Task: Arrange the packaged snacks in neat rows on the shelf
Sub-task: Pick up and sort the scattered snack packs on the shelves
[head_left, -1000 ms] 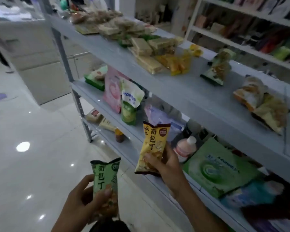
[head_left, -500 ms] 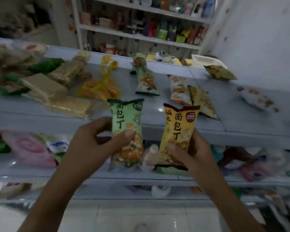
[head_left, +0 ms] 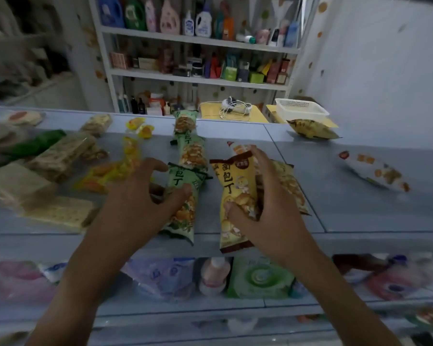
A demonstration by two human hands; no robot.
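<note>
Near the front edge of the shelf (head_left: 360, 216), the left hand (head_left: 138, 208) has its grip closed around a green snack bag (head_left: 183, 211), thumb on top. Just to the right, the right hand (head_left: 268, 211) has its grip closed around a yellow snack bag (head_left: 235, 193). Both bags lie lengthwise with their near ends over the edge. Farther back, two more green bags (head_left: 189, 146) lie in a line. On the far right lie a yellow bag (head_left: 310, 129) and a white basket (head_left: 300, 109).
</note>
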